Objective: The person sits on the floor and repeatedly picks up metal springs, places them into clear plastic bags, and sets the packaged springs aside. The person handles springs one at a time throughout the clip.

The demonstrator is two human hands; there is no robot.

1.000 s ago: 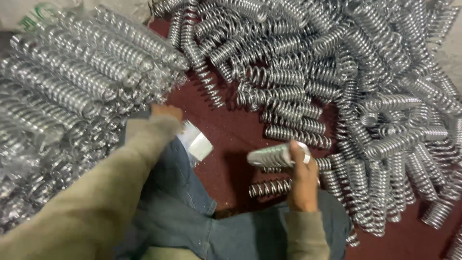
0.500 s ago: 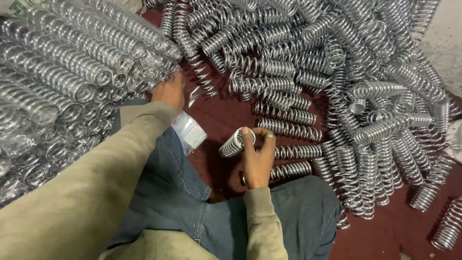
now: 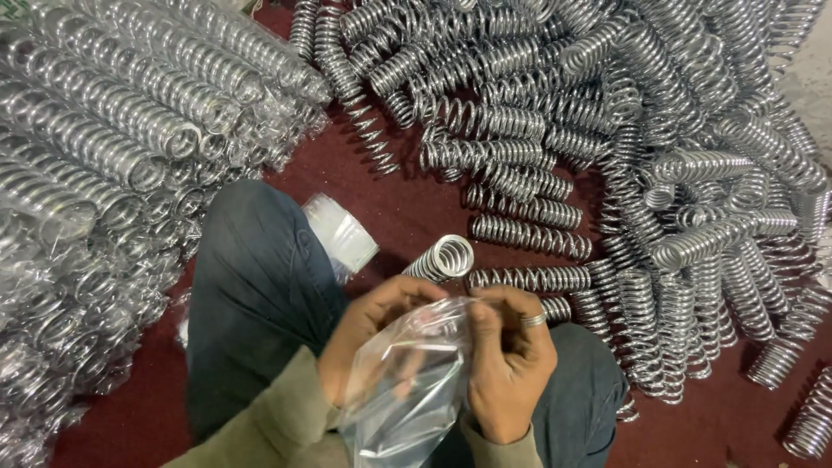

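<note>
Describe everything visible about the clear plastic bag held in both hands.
The clear, thin plastic bag looks soft, crinkled and glossy, with light glinting off its folds. It hangs in front of the person's lap, its top edge pinched between the left hand and the right hand, whose fingers seem to be working the mouth apart. Its lower part droops loosely over the olive sleeves. It looks empty. A silver coiled metal spring lies just beyond it, against the fingers; whether it touches the bag is unclear.
</note>
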